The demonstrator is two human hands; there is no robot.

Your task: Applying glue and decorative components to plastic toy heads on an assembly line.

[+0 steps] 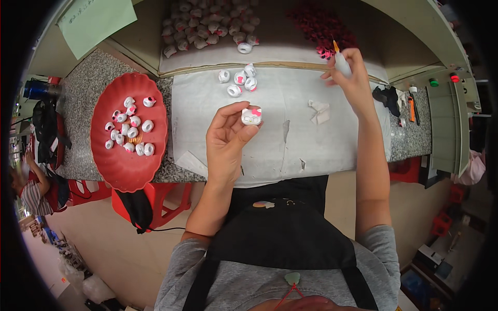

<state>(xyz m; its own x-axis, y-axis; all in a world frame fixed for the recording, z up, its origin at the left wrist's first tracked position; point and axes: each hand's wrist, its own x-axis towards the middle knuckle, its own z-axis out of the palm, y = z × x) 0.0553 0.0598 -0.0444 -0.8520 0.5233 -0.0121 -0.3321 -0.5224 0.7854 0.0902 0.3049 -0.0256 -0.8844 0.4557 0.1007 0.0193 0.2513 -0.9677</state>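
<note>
Both hands gripped closed.
Your left hand [226, 136] pinched a white-and-pink bead [251, 116] in its fingertips; your right hand [348, 78] clasped a small glue bottle [341, 59].

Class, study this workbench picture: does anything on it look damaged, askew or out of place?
Yes. The white sheet covering the bench is torn in places, with a rip near its middle and a smaller one by the front edge. A crumpled scrap of tissue lies loose on it. The beads on the red plate look tidy.
</note>
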